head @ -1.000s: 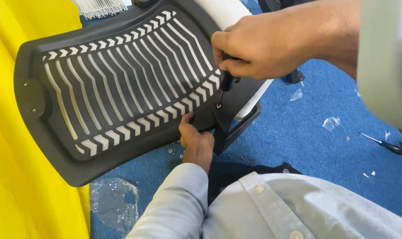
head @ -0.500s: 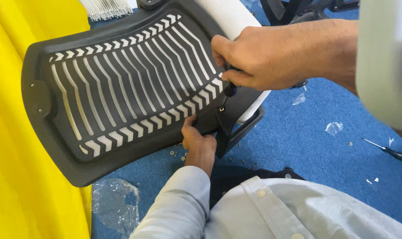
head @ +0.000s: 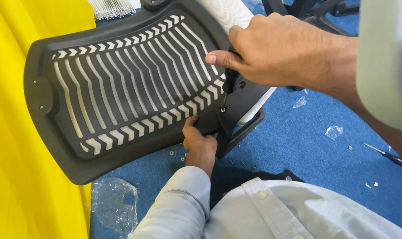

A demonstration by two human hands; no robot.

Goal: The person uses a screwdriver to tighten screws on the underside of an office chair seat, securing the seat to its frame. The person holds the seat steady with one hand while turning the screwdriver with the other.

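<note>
A black plastic chair backrest (head: 121, 88) with curved slats over white mesh fills the left and middle of the head view, held up on edge. My left hand (head: 201, 144) grips its lower edge from below, next to a black bracket (head: 238, 108) fixed at the backrest's right side. My right hand (head: 280, 53) reaches in from the right. Its thumb and fingers are pinched on the top of that bracket, and what sits between the fingertips is hidden. A small screw head (head: 223, 109) shows in the bracket below.
A yellow sheet (head: 15, 146) covers the left side. On the blue carpet (head: 307, 141) lie loose screws and washers (head: 178, 154), a screwdriver (head: 386, 155) and crumpled clear plastic (head: 114, 203). Black chair base legs (head: 316, 13) stand at the top right.
The backrest has shifted a little to the right and looks closer. My right hand has slid from the backrest's edge to the top of the bracket. My left hand keeps its grip.
</note>
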